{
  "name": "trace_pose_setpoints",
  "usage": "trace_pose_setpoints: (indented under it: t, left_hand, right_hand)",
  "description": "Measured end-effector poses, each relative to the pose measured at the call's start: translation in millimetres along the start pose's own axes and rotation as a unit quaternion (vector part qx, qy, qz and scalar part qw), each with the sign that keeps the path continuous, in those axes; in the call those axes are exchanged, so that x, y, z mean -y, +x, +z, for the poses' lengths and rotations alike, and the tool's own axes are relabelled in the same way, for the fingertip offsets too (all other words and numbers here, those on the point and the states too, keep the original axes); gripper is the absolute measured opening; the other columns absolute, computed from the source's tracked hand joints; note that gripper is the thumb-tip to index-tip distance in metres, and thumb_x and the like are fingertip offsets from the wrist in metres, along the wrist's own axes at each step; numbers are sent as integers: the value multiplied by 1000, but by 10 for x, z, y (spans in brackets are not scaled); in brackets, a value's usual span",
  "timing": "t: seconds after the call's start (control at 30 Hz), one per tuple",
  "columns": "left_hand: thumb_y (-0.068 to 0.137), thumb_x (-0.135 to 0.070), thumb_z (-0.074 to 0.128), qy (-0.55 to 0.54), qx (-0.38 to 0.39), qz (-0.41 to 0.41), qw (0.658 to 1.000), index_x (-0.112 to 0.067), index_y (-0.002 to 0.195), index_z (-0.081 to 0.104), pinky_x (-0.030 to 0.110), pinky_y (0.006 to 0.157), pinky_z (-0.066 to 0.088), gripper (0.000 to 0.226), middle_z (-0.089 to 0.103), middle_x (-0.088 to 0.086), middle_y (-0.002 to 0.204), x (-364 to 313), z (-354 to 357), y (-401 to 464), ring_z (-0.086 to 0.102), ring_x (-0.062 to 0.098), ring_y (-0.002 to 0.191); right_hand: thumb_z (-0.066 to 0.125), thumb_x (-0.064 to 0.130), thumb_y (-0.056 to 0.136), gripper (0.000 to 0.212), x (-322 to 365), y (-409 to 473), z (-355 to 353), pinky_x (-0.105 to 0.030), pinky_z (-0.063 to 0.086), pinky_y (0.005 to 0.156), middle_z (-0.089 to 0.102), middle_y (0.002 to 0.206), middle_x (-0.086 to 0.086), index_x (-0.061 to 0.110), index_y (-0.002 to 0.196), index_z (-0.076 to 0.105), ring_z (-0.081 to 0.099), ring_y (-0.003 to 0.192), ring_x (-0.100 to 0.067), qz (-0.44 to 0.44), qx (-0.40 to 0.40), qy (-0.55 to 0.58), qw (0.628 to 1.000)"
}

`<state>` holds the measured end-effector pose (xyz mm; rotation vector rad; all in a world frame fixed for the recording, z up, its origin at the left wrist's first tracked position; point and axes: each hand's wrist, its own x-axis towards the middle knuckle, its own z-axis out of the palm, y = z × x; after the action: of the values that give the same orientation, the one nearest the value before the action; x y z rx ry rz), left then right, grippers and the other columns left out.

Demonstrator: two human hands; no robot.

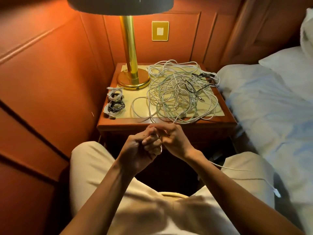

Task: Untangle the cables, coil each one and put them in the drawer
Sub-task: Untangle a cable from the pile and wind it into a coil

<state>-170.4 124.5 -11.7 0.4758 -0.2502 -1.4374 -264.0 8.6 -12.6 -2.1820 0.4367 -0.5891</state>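
Note:
A big tangle of white and pale green cables (179, 92), with a thin black one among them, covers the right half of the nightstand (227, 123). Two coiled bundles lie at its left edge: a white one (115, 94) and a black-and-white one (114, 107). My left hand (140, 148) and my right hand (172, 139) meet just in front of the nightstand, both with curled fingers gripping one white cable (161, 147). That cable trails from under my right wrist across my right thigh to a white plug (276, 192). The drawer front lies in shadow behind my hands.
A brass lamp (131, 72) stands at the nightstand's back left, its shade overhead. A bed with white sheets and pillows (271, 106) lies close on the right. A padded red wall closes in the left and back, with a switch plate (160, 31).

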Motion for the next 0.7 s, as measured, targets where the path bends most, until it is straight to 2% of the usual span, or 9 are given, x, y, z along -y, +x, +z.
trace_pose_setpoints:
  t: [0.07, 0.13, 0.27, 0.33, 0.43, 0.5, 0.57, 0.63, 0.7]
  left_hand:
    - [87, -8, 60, 3, 8, -23, 1000, -9, 85, 60, 20, 48, 33, 3, 40, -6, 52, 63, 19, 13, 38, 7, 45]
    - [92, -8, 48, 0, 3, -38, 999, -9, 85, 57, 20, 46, 35, 12, 39, -6, 52, 102, 44, 22, 37, 6, 44]
    - [91, -6, 42, 6, 12, -60, 998, -9, 84, 55, 20, 46, 34, 15, 37, -5, 53, 110, 90, 45, 36, 7, 45]
    - [89, -4, 52, -3, 34, -67, 997, -7, 86, 56, 20, 48, 34, 6, 37, -5, 55, 115, 102, 49, 37, 7, 47]
    - [86, -4, 61, -23, 43, -65, 997, -6, 88, 58, 21, 50, 36, 4, 39, -4, 56, 95, 103, 59, 38, 8, 49]
    - [84, -2, 61, -23, 23, -44, 998, -7, 86, 58, 21, 52, 38, 6, 41, -4, 57, 83, 124, 81, 39, 8, 51]
    - [84, 0, 54, -3, -24, -8, 1000, -10, 84, 56, 20, 53, 38, 10, 40, -5, 58, 83, 170, 109, 39, 8, 51]
    - [82, 1, 45, 30, -61, 32, 997, -11, 84, 51, 18, 56, 37, 14, 40, -5, 59, 58, 214, 137, 40, 7, 51]
    - [88, 2, 39, 70, -89, 72, 991, -11, 85, 49, 17, 57, 41, 17, 44, -3, 61, -8, 204, 186, 44, 8, 52]
  right_hand:
    - [52, 13, 84, 35, -65, -59, -3, -45, 55, 89, 76, 107, -4, 14, 111, 74, 70, 103, -17, 20, -20, 9, 1000]
    - [51, 10, 85, 36, -80, -106, -19, -44, 54, 91, 75, 108, -4, 15, 112, 74, 69, 105, -15, 30, -30, 13, 999]
    - [56, 10, 85, 37, -24, -224, -82, -42, 55, 90, 74, 105, 9, 38, 105, 70, 69, 101, -10, 26, -14, 34, 999]
    - [56, 16, 86, 34, -18, -315, -95, -39, 58, 81, 76, 94, 9, 42, 102, 72, 72, 89, -13, 40, 18, 60, 997]
    - [49, 6, 87, 30, -64, -449, -62, -38, 51, 56, 67, 63, 3, 25, 92, 72, 60, 54, -17, 88, 50, 51, 994]
    - [48, 4, 93, 31, -36, -518, -43, -40, 51, 53, 65, 62, -2, 25, 77, 65, 57, 49, -13, 110, 59, 47, 991]
    - [51, 17, 101, 34, 30, -577, -44, -35, 50, 51, 65, 62, 2, 33, 71, 57, 57, 48, -12, 115, 73, 35, 990]
    - [51, 30, 103, 29, 92, -627, -55, -28, 47, 48, 65, 64, 2, 34, 76, 60, 57, 46, -9, 118, 97, 31, 988]
    - [52, 32, 102, 22, 146, -669, -80, -22, 44, 47, 64, 65, 1, 24, 90, 69, 55, 47, -4, 128, 108, 46, 985]
